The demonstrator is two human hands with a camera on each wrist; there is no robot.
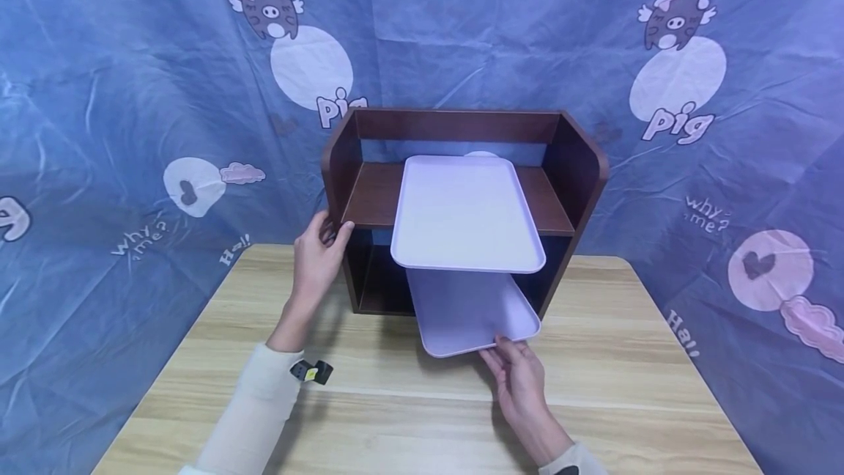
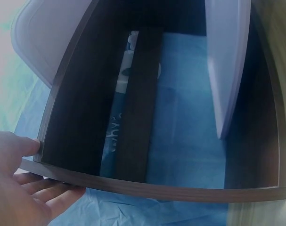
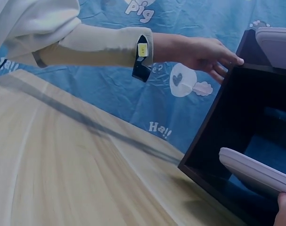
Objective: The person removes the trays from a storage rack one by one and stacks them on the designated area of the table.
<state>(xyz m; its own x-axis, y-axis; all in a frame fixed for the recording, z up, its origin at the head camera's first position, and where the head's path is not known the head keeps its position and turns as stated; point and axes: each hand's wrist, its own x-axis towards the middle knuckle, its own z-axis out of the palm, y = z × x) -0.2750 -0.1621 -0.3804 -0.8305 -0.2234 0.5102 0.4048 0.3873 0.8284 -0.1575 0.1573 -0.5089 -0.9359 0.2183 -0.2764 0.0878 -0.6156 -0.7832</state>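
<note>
A dark brown two-tier wooden shelf [image 1: 456,124] stands on the table. My left hand [image 1: 316,262] grips its left side panel where the middle board meets it, thumb at the front edge and fingers on the outer face. One light purple tray [image 1: 468,215] lies on the middle board, its near end jutting out past the front. Below it, a second light purple tray [image 1: 471,310] reaches partly into the lower compartment. My right hand [image 1: 521,383] pinches that tray's near edge, right of its middle. In the right wrist view the lower tray [image 3: 256,169] appears raised off the compartment floor.
The wood-grain table [image 1: 409,416] extends in front of the shelf and to both sides. Behind it hangs a blue cloth [image 1: 475,35] printed with pigs and lettering. A small black device with a yellow label [image 1: 311,371] sits on the left wrist.
</note>
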